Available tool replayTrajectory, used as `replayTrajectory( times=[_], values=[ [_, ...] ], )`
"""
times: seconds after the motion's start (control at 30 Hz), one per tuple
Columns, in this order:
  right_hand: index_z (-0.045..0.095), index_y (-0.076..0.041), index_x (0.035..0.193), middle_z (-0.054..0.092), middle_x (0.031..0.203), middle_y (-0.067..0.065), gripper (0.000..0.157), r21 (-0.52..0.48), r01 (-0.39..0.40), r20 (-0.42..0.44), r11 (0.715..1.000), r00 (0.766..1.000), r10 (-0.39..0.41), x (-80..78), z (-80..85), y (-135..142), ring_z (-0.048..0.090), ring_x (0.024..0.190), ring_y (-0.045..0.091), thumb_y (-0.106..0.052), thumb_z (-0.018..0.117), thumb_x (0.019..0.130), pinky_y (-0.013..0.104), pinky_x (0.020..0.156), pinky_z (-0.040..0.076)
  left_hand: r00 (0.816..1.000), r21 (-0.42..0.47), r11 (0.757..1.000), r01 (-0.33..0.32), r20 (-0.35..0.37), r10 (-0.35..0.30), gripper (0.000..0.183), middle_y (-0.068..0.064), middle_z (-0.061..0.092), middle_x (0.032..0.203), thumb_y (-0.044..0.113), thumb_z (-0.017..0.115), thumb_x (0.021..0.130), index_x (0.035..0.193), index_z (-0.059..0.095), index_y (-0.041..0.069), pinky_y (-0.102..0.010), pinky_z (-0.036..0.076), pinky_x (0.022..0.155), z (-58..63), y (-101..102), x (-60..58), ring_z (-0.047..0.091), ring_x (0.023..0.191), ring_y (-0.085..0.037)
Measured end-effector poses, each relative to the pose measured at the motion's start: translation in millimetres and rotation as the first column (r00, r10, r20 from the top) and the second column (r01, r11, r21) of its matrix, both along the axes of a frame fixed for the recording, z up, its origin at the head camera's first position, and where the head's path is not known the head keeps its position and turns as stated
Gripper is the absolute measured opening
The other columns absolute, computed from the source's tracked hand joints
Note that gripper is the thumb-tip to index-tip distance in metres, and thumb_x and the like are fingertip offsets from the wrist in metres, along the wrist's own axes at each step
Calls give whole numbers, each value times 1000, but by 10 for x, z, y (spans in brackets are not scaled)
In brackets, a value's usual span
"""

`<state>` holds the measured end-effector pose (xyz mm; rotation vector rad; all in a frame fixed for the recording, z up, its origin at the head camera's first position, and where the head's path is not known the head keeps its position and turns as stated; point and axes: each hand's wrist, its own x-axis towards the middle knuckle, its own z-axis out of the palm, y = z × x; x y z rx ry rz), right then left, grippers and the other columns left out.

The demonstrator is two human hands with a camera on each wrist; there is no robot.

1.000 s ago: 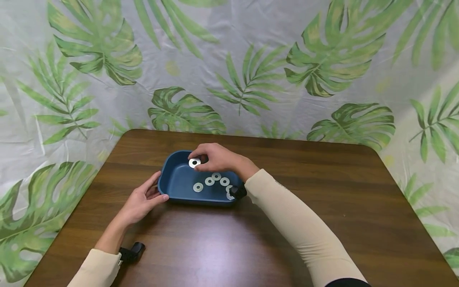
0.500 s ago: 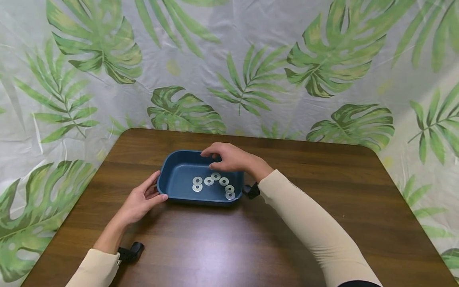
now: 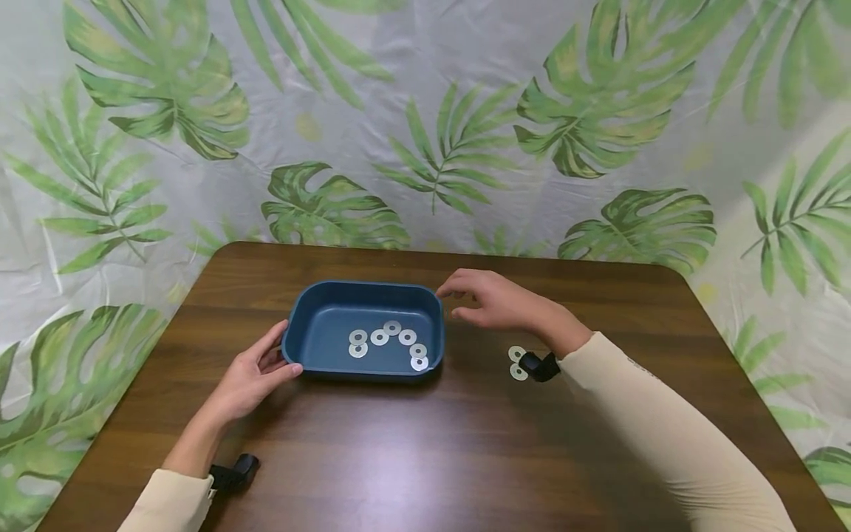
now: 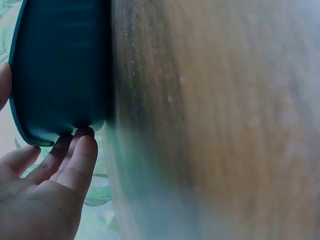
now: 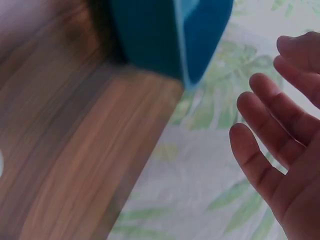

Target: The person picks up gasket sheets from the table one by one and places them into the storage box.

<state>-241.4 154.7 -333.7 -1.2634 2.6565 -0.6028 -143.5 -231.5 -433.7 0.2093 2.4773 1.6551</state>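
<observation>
A blue rectangular tray (image 3: 319, 325) with raised walls stands on the table, and several flat metal washers (image 3: 392, 328) lie on its floor. Two of them overlap left of centre, the others form an arc toward the near right corner. My left hand (image 3: 246, 380) rests at the tray's left end, its fingertips on the end wall and the thumb at the near corner; the left wrist view shows the fingers (image 4: 80, 165) extended against the wall. My right hand (image 3: 495, 299) hovers just past the tray's right end, fingers loosely bent with nothing between them.
Under my right wrist, two more washers (image 3: 518, 354) lie on the brown wooden table (image 3: 399, 458). Behind the table's far edge hangs a leaf-patterned cloth (image 3: 452, 155). Each wrist wears a black camera (image 3: 540, 366).
My right hand let a washer go beside another one in the tray, then moved right, out of the tray. The two washers on the table came into sight. My left hand stayed at the tray.
</observation>
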Motion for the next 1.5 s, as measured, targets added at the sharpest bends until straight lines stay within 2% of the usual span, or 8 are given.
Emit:
replayTrajectory(
  times=[0.3, 0.47, 0.63, 0.8, 1.0, 1.13, 1.33, 1.5],
  values=[
    [59, -15, 118, 59, 115, 4, 32, -7, 52, -21, 999, 998, -53, 70, 9, 341, 57, 102, 22, -13, 62, 86, 37, 80, 51, 1000, -21, 1000, -12, 5, 12, 80, -23, 30, 146, 25, 65, 85, 148, 17, 13, -17, 49, 86, 19, -22, 27, 46, 123, -38],
    [59, -14, 118, 59, 116, 5, 32, 34, 87, -19, 996, 996, -86, 121, -29, 479, 58, 102, 23, -12, 61, 86, 38, 80, 51, 1000, -16, 1000, -18, 7, 18, 79, -23, 30, 146, 25, 65, 85, 148, 16, 13, -16, 49, 86, 5, -26, 50, 45, 124, -38],
    [57, -14, 120, 58, 117, 7, 33, 93, 126, 35, 988, 991, -130, 123, -213, 699, 58, 101, 23, -10, 59, 88, 38, 80, 50, 1000, -2, 1000, -15, -5, 15, 79, -24, 31, 145, 23, 64, 86, 147, 17, 11, -9, 46, 84, -15, -23, 53, 44, 123, -39],
    [58, -15, 120, 58, 117, 7, 33, 94, 175, 95, 980, 978, -184, 150, -373, 896, 57, 104, 25, -7, 59, 87, 41, 81, 51, 1000, 9, 1000, -9, -11, 9, 79, -24, 31, 145, 22, 64, 86, 147, 16, 11, -8, 45, 84, -11, -12, 41, 43, 124, -39],
    [60, -12, 118, 57, 119, 5, 36, 135, 157, 68, 978, 984, -167, 184, -560, 1047, 57, 105, 25, -2, 58, 84, 41, 83, 49, 1000, 15, 1000, -14, -7, 14, 79, -24, 32, 145, 22, 64, 86, 147, 16, 12, -7, 45, 83, -9, -1, 35, 42, 124, -39],
    [62, -12, 114, 58, 116, 6, 38, 121, 159, 98, 980, 980, -171, 212, -661, 1108, 58, 99, 25, 4, 56, 80, 40, 81, 49, 1000, 5, 1000, -11, -4, 11, 79, -25, 33, 144, 23, 64, 86, 147, 16, 11, -9, 46, 84, -15, 11, 44, 44, 124, -38],
    [63, -14, 112, 58, 113, 6, 42, 94, 150, 134, 984, 978, -162, 245, -783, 1119, 58, 99, 25, 8, 55, 78, 41, 81, 50, 1000, 3, 1000, -9, -10, 9, 79, -25, 32, 144, 23, 64, 86, 147, 16, 12, -10, 46, 85, -5, 26, 45, 44, 124, -38],
    [63, -17, 113, 57, 113, 5, 43, 115, 158, 108, 981, 979, -171, 263, -862, 1118, 56, 100, 24, 7, 57, 79, 38, 80, 48, 1000, -1, 1000, -2, -14, 2, 79, -24, 31, 145, 24, 64, 86, 148, 16, 12, -10, 46, 85, 9, 38, 31, 43, 125, -37]
  ],
)
